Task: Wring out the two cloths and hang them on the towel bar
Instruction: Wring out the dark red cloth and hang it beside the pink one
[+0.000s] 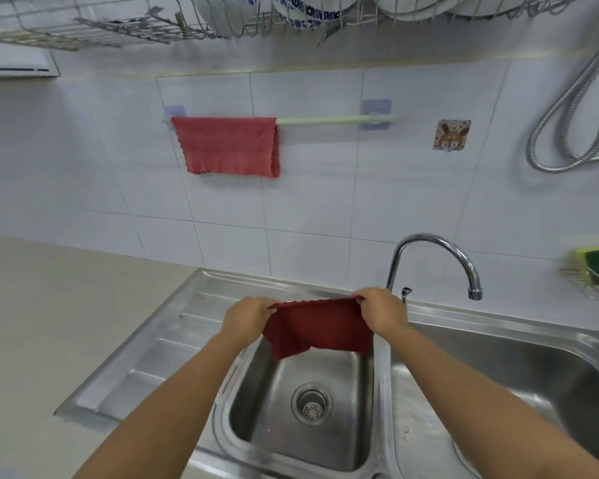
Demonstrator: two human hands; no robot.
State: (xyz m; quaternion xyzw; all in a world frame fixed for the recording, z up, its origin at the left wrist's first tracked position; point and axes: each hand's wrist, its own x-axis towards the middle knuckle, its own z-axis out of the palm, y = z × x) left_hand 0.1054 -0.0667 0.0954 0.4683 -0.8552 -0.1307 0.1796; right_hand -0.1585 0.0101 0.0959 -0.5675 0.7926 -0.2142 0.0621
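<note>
**Second cloth spread over the sink, bar half free**

Risks first. Could drip onto the pale beige table (49, 305) on the lift from basin to wall if any water remains in the dark red square cloth (317, 328). Could slide off the pale green plastic towel bar (336, 120) if draped unevenly, the bar looking smooth and held only by two stick-on mounts. Could bunch against the lighter red cloth (227, 146) already hung over the bar's left end, leaving only the right stretch bare. Could snag the curved chrome tap (440, 257) just beside the right hand (381, 311).

Now the room. White tiled wall behind; wire dish rack (118, 25) with plates overhead; coiled metal hose (574, 108) toward the right edge. Steel double sink (325, 444) set in the table, ribbed drainer on its left side, small basin with strainer directly under the cloth. Left hand (248, 318) and right hand each pinching a top corner, cloth stretched flat between them, hanging clear of the basin.
</note>
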